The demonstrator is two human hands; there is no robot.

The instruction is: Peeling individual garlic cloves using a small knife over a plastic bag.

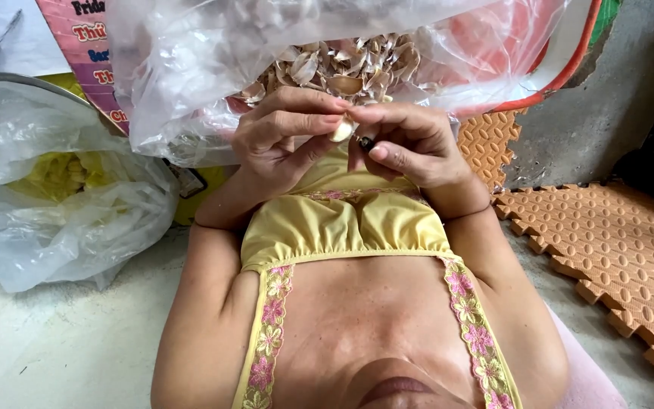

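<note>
Left hand (278,140) pinches garlic clove (341,132); clear bag (191,68) holds skins (342,64)

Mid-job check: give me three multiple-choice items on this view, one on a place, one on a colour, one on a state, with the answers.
1. Where is the garlic clove?
A. on the floor
B. between both hands
C. in the yellow bag

2. What colour are the foam mats?
A. orange
B. blue
C. grey

3. What does the right hand have in its grip?
A. nothing
B. a pen
C. a small dark-handled tool

Answers: 1 B, the left hand pinches it against the right. 2 A, orange tiles lie at right. 3 C, its dark tip shows beside the clove.
</note>
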